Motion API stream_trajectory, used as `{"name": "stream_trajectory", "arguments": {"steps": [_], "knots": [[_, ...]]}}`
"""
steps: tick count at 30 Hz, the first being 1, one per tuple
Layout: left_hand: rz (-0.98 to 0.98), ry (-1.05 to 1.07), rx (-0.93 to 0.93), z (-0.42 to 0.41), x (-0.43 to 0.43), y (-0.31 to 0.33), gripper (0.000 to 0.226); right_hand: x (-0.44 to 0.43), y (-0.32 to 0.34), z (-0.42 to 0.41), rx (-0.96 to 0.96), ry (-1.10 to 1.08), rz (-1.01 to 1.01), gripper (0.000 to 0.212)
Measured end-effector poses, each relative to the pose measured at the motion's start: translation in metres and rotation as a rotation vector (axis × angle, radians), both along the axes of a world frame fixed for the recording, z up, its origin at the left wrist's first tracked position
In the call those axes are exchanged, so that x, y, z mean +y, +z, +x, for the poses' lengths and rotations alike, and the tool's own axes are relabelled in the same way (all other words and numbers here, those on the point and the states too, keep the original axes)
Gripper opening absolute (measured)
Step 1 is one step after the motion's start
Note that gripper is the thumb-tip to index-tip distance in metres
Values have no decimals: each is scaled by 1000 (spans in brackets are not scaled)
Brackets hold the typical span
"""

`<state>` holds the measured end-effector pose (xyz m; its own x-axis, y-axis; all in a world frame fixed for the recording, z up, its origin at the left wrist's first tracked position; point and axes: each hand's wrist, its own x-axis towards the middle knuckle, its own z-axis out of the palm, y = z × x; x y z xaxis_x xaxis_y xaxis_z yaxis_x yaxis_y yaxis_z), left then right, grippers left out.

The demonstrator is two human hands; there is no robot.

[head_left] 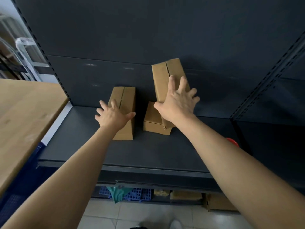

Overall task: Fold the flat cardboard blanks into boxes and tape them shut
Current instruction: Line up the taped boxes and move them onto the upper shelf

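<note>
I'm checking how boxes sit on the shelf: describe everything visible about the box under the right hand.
An oblong brown cardboard box, folded up, top flaps meeting along a centre seam. It lies tilted, near end atop a smaller box on the dark shelf. The right hand rests on it, fingers spread.

On the shelf [148, 151], the left box [127, 98] is set apart from the lower box [151, 119] to its right, on which the upper box [160, 76] is stacked askew. The left hand [113, 117] is laid on the left box, the right hand [179, 104] on the upper box.
</note>
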<state>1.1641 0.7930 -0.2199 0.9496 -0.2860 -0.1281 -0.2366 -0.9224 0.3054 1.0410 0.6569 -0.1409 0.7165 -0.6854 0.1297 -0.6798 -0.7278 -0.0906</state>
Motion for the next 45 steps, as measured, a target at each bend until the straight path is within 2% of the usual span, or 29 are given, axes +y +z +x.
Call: {"name": "stream_trajectory", "arguments": {"steps": [10,18,25,32,45], "knots": [[-54,47,84,8,2,-14,102,14,-2,13,16,-1,-28,98],[-168,80,69,1,-4,-15,95,17,1,9,-16,4,-49,97],[-251,92,-63,-11,15,18,100,15,11,-3,-41,-14,-61,99],[-354,39,-241,-54,9,74,89,10,38,-30,-109,-7,-69,102],[-505,-15,-431,-205,-69,151,90,-58,102,-172,-308,28,-151,102]]}}
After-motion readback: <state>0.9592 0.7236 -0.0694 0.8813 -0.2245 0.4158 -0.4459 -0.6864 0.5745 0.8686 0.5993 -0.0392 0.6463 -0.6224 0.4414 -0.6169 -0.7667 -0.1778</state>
